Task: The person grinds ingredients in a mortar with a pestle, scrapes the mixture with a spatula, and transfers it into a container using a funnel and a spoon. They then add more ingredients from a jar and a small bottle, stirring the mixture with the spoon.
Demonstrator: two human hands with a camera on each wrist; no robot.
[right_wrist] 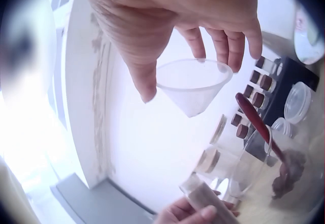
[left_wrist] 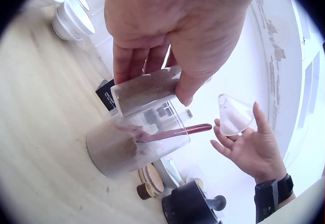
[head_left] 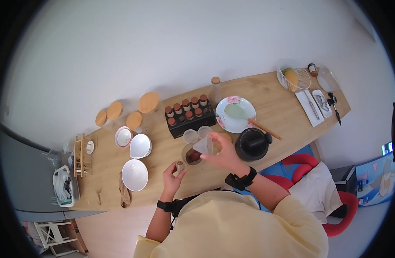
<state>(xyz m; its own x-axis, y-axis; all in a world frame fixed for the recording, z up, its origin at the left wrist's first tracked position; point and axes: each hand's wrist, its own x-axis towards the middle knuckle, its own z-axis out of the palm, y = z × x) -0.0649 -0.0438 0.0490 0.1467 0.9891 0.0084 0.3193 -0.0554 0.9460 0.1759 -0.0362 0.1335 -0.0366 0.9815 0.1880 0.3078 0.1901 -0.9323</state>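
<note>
My left hand (head_left: 172, 182) grips a small glass jar (left_wrist: 147, 93) of brown powder between thumb and fingers, over the table's near side. From its rim, my right hand (head_left: 226, 155) holds a clear plastic funnel (right_wrist: 195, 97), its narrow end pointing down in the right wrist view. Between the hands stands a larger clear container (left_wrist: 104, 145) with brown powder inside. A reddish-brown spoon (left_wrist: 199, 128) leans in that container, its handle sticking out past the rim. The funnel is apart from the small jar.
A black rack (head_left: 188, 125) with several brown-capped jars stands behind the container. To the right are a dark mortar (head_left: 249, 148) and a floral plate (head_left: 248, 107) with a wooden-handled utensil. White bowls (head_left: 135, 175) and wooden-lidded jars (head_left: 148, 102) stand left.
</note>
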